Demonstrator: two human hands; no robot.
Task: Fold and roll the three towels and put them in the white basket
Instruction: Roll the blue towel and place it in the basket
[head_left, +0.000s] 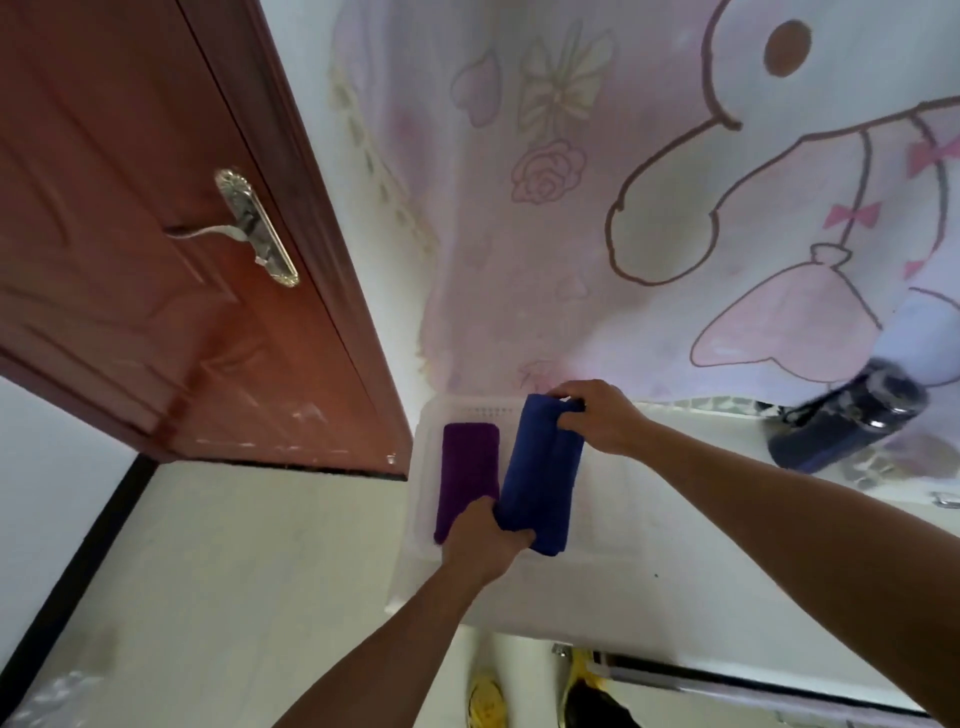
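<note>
Head view: nearest to us, our left hand (485, 535) curls round the near end of the rolled blue towel (540, 478), and our right hand (602, 415) pinches its far end. We've got it lying lengthwise in the white basket (613, 499), just beside the rolled purple towel (467, 467) on the left. Can't tell if it's touching the bottom. Off to the right sits a dark flask (847, 421), with a cartoon-print cloth (623, 208) behind.
</note>
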